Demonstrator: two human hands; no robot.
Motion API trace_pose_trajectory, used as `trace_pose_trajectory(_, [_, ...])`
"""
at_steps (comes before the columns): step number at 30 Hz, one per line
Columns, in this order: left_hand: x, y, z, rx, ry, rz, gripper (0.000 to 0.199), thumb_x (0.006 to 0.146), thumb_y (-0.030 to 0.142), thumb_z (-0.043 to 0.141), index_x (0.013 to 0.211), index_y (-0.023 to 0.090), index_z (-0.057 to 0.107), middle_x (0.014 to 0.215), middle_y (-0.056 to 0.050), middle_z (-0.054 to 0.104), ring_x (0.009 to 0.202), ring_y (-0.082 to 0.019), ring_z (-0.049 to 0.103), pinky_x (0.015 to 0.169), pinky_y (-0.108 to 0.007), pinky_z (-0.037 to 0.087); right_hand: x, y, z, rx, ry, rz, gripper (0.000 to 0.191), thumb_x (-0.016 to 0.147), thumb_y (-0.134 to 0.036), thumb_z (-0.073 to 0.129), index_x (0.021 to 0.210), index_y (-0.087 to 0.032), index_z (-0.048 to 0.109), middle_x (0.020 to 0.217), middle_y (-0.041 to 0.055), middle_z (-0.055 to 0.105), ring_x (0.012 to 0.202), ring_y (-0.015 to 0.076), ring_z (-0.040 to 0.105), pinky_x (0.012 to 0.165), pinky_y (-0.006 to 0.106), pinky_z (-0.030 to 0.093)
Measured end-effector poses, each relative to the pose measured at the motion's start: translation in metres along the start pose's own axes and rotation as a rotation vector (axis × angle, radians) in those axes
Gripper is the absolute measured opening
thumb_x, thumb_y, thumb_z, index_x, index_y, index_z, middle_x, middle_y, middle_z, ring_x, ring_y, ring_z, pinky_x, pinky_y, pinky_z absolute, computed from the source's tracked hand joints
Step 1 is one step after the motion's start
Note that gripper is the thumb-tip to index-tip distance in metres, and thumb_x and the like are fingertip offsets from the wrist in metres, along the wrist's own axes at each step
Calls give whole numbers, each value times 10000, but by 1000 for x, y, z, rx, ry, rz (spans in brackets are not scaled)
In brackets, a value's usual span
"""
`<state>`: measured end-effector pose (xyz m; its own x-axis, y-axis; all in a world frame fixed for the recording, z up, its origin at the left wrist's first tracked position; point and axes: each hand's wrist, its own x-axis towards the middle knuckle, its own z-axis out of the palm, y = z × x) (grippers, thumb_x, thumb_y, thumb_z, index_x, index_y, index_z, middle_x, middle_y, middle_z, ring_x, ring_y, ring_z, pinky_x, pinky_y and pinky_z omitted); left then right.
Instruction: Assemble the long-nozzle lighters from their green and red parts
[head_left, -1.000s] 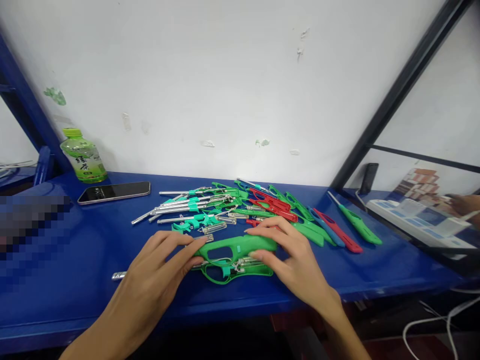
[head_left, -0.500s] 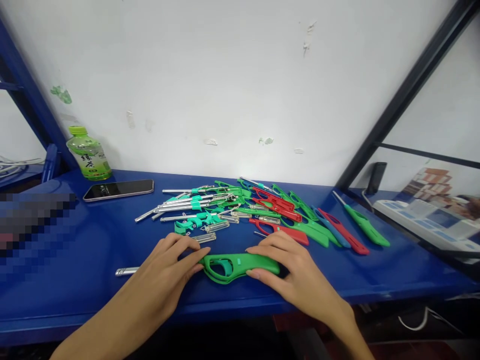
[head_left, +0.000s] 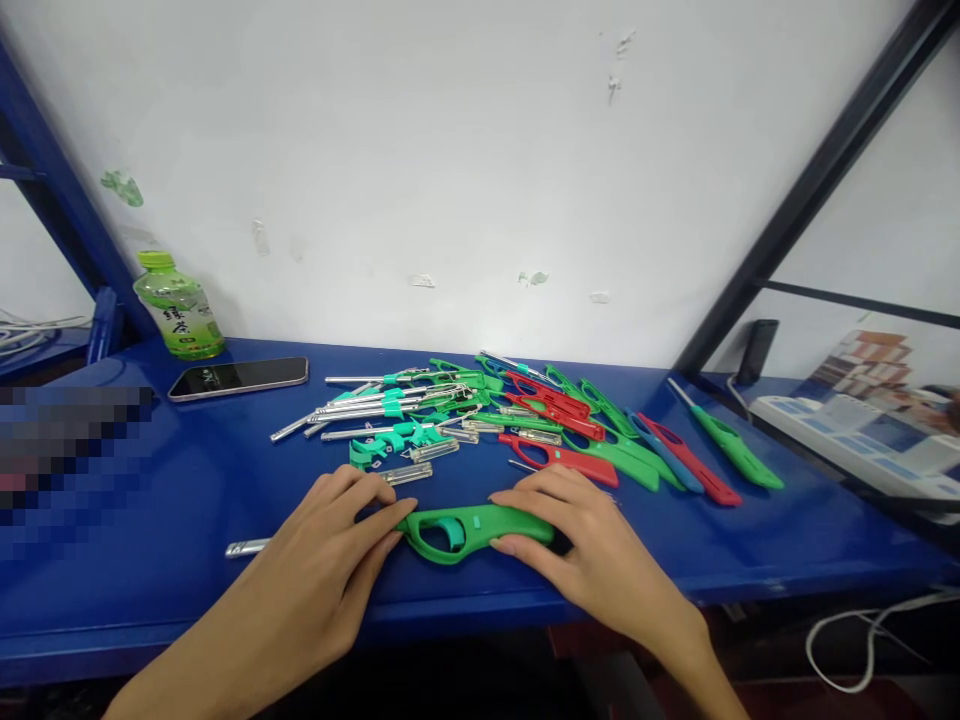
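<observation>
A green long-nosed gas lighter lies sideways near the table's front edge, a teal trigger showing in its finger loop. My left hand pinches it where the handle meets the metal tube, and the tube's silver tip sticks out to the left of that hand. Around the handle's right end, my right hand is closed, thumb on the near side and fingers on the far side. Just beyond lie loose metal tubes, teal triggers, clear gas tanks and a red handle shell.
More green handle shells lie in the pile on the blue table. At the right rests a green lighter with its tube. A phone and a green drink bottle stand at the back left, before the white wall.
The gap along the green handle's lower edge has narrowed, and its halves look pressed together. Both hands keep their grip, with the lighter shifted very slightly left.
</observation>
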<state>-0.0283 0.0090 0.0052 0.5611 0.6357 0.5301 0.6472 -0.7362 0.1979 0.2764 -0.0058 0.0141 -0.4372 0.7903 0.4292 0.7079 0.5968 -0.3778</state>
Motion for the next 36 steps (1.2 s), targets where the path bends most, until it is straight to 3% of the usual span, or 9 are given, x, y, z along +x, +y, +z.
trace_pose_trajectory(22, [-1,1,2,46,-11,5,362,1106,179,450,1305,198,751,1115,-89,693,972,-256,603,861,-408,538,-1,-2,2,-44,9,-23,300,1051,-433,721,1295,-267,775,1215,59,782,1090,267,748,993,433,574])
trace_pose_trajectory(29, [0,-1,2,28,-19,32,354,1114,174,457,1330,202,737,1109,-73,684,974,-238,619,942,-409,520,-1,1,4,-44,17,-6,306,1051,-444,713,1302,-282,779,1139,44,762,1018,248,745,922,413,582])
trace_pose_trajectory(36, [-1,0,2,211,-6,107,392,1079,98,420,1284,167,747,1087,-99,673,932,-258,613,848,-423,497,-1,0,2,-83,-40,-15,332,1074,-469,657,1329,-278,751,1095,39,740,977,244,725,873,416,558])
